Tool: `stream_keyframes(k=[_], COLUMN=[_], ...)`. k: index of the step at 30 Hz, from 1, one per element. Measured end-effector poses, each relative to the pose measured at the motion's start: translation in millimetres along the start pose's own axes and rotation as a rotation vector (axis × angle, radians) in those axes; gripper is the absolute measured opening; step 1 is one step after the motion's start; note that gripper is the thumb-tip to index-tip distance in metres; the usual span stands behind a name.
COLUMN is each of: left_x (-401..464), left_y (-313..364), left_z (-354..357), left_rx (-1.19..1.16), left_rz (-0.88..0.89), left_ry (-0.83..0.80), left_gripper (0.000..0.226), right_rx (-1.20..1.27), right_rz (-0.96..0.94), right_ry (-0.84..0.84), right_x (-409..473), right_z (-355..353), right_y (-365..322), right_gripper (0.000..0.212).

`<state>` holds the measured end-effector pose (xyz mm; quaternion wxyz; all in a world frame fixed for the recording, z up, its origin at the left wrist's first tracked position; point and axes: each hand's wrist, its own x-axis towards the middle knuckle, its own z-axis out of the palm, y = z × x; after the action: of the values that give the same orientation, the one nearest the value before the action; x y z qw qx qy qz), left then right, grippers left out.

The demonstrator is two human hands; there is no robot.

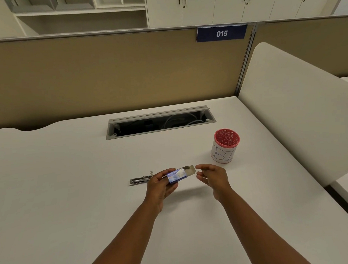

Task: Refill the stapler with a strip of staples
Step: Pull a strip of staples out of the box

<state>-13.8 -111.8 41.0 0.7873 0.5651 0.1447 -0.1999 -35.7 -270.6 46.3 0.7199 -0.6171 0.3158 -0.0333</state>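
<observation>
A small blue staple box [177, 175] is held above the white desk [70, 177] in my left hand [161, 186], its end flap folded open toward the right. My right hand [213, 178] hovers just beside that open end, fingers apart and curled, holding nothing. The metal stapler [139, 180] lies flat on the desk behind my left hand; its right part is hidden by the hand. No loose strip of staples is visible.
A red mesh pen cup [226, 146] with a white paper label stands to the right. An open cable tray [160, 122] is sunk into the desk further back. A tan partition [105, 75] rises behind, a white divider [289, 115] at right.
</observation>
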Motion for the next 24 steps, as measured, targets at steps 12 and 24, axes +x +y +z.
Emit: stream_keyframes(k=[12, 24], left_x=[4, 6], left_y=[2, 5], left_z=[-6, -18], left_rx=[-0.048, -0.036], left_rz=[-0.003, -0.002], left_ry=[0.075, 0.088], left_gripper=[0.028, 0.026], right_rx=[-0.63, -0.843], right_rz=[-0.252, -0.456], right_ry=[-0.115, -0.221], right_x=[3, 15], right_z=[-8, -19], right_y=[33, 60], right_gripper=[0.02, 0.029])
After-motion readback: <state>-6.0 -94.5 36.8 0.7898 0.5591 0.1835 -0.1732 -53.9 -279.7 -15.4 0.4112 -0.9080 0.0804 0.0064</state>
